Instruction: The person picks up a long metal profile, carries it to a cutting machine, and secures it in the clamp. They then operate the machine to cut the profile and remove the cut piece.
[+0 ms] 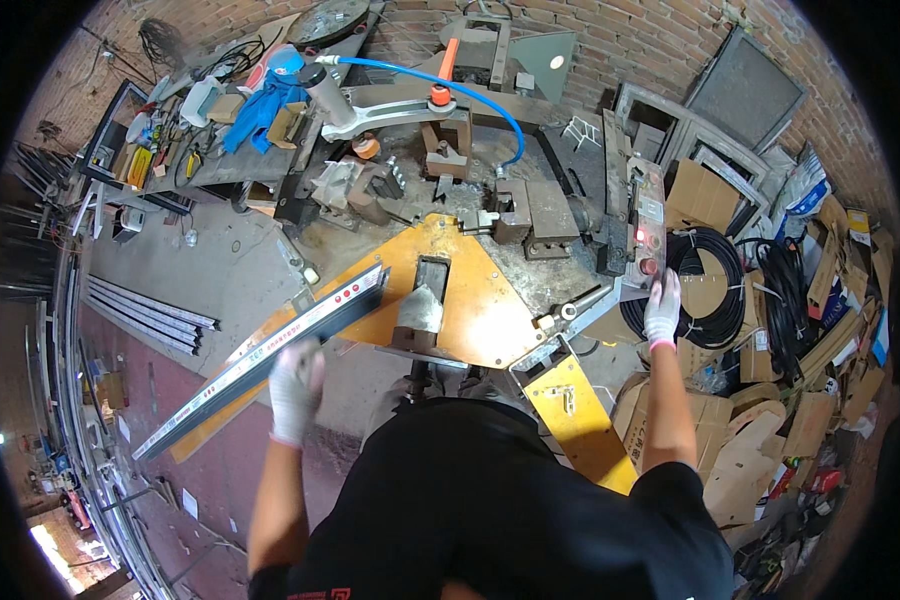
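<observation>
My right hand (662, 308), in a white glove, reaches with fingers stretched out to the lower end of a control panel (649, 215). Its fingertips are at or just beside a red push button (649, 266); I cannot tell if they press it. A long metal profile (260, 360) with printed film lies slantwise over the left wing of the yellow machine table (470, 300). Close beside the profile's near side is my left hand (298, 390), also gloved. Motion smears its fingers, and no grip on the profile shows.
Behind the table stands the machine head with clamping blocks (545, 215), a lever arm (400, 118) and a blue air hose (430, 75). Several profiles (150, 315) rest at the left. Coiled black hose (715, 290) and cardboard (750, 450) crowd the right side.
</observation>
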{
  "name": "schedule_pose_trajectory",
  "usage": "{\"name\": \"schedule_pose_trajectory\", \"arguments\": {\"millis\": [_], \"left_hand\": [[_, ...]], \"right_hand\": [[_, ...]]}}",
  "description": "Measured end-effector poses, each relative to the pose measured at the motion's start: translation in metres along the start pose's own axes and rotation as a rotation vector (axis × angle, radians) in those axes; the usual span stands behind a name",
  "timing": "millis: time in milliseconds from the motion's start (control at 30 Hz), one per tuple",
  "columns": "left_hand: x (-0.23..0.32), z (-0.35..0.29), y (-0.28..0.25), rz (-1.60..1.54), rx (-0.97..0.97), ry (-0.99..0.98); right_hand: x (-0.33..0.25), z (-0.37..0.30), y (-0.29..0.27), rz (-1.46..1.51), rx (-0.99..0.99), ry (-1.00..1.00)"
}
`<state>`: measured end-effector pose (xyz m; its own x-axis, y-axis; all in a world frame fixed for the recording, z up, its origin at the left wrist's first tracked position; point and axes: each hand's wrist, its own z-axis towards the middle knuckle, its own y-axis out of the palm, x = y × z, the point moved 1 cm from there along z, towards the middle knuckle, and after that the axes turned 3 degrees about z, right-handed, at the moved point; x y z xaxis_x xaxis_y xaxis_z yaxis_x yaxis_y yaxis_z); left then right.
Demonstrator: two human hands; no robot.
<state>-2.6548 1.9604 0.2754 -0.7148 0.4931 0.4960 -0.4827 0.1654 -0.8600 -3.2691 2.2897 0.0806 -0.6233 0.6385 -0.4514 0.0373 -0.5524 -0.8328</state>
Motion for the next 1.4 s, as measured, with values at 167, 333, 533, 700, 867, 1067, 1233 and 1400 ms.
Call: {"name": "schedule_pose_trajectory", "arguments": {"millis": [167,333,533,700,867,1067,1233,1400], "left_hand": [[0.047,0.165,-0.025,-0.127,0.242,0.313],[0.072,0.303,-0.005,-0.245,0.224,0.315],[0.060,0.374,0.030,-0.300,0.156,0.393],[0.059,0.363,0.041,-0.360,0.099,0.344],[0.053,0.269,0.025,-0.358,0.227,0.627],[-0.003,0.150,0.025,-0.489,0.147,0.417],[-0.076,0.111,0.025,-0.136,0.177,0.390],[-0.131,0.089,0.032,-0.034,-0.020,0.271]], "right_hand": [[0.002,-0.100,-0.054,-0.072,0.078,0.155],[-0.016,-0.203,-0.115,-0.187,0.115,0.406],[-0.052,-0.314,-0.141,-0.337,0.138,0.491],[-0.079,-0.351,-0.116,-0.527,0.107,0.474],[-0.085,-0.348,-0.119,-0.506,0.154,0.508],[-0.087,-0.347,-0.119,-0.518,0.156,0.440],[-0.084,-0.348,-0.116,-0.560,0.147,0.439],[-0.080,-0.338,-0.119,-0.542,0.074,0.611]]}}
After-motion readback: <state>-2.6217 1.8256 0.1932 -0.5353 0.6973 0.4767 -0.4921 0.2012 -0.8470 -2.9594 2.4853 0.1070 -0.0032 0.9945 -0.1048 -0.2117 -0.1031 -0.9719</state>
